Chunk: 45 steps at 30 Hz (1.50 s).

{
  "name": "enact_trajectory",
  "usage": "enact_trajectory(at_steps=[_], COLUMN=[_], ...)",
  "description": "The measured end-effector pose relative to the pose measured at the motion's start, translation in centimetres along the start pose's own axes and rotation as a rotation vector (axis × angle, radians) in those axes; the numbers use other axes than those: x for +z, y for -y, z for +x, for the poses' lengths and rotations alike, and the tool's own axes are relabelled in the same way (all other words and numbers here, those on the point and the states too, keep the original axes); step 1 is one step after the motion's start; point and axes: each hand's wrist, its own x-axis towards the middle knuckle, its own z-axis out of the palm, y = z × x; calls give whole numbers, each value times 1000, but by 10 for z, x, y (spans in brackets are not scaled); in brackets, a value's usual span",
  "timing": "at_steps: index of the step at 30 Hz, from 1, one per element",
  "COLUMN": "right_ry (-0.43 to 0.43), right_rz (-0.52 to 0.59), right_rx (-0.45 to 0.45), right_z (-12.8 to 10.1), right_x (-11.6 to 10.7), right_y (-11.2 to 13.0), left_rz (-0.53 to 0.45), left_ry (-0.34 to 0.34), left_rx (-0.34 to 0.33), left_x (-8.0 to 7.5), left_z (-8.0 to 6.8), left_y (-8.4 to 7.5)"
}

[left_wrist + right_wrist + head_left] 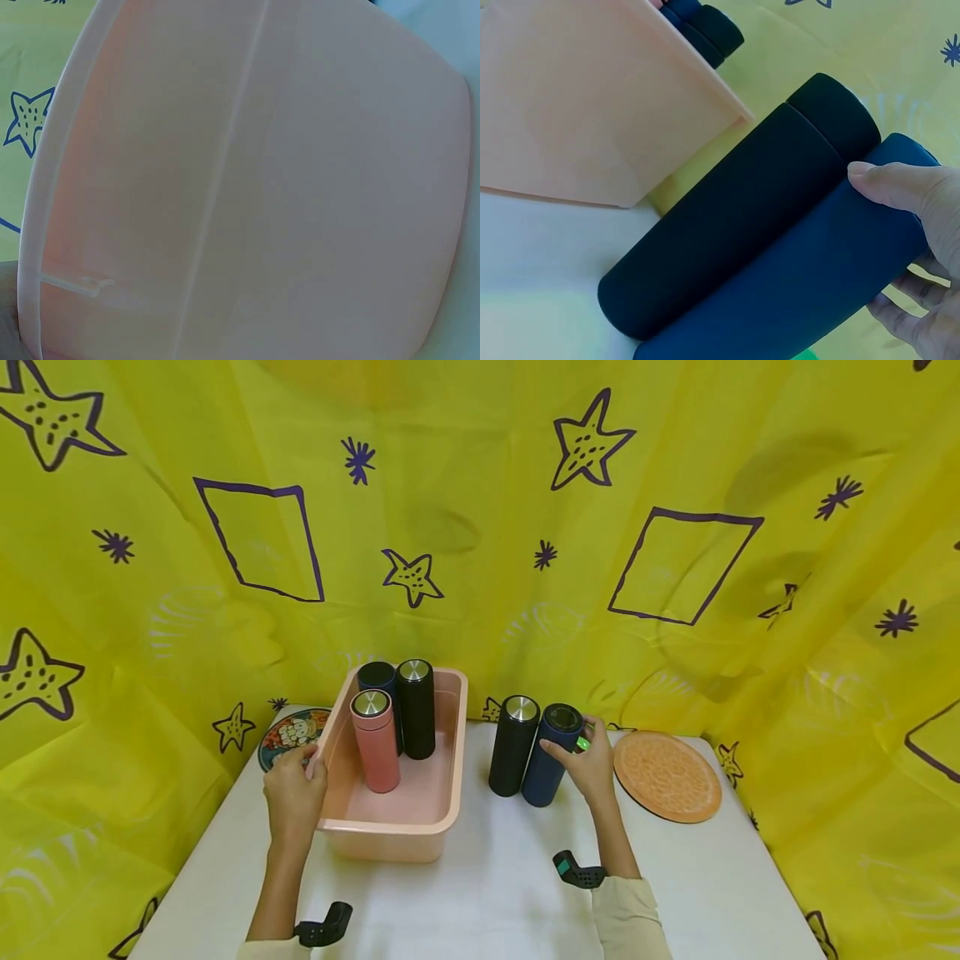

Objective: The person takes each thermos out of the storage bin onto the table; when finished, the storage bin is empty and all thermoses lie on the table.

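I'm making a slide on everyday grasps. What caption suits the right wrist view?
Right hand gripping a blue bottle beside a black bottle, with bottle tops showing past a peach tub.

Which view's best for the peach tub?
Head: it frames the whole peach tub, inside included, left hand on its rim. Left wrist: rim and outer wall, cropped; right wrist: part of the outside.

Gap: lay passable between pink basin [457, 756] and black bottle [510, 762] outside it.
Blue bottle [543, 777]: black one blocked its left side.
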Motion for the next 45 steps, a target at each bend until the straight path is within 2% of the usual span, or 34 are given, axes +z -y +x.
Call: enact_trajectory(at_steps=[14, 25, 32, 45], right_ry=[8, 10, 24, 50], right_rz=[-27, -64, -84, -88], right_rx=[-55, -47, -46, -64], right_z=[-2, -7, -8, -6], right_x=[-1, -1, -4, -3], right_y=[-6, -7, -4, -5], left_rz=[-6, -9, -13, -5], left_ry=[4, 15, -4, 12], left_rx=[7, -4, 19, -3], left_x=[-1, 0, 1, 0], left_z=[-2, -2, 0, -1], left_y=[-2, -2, -1, 1])
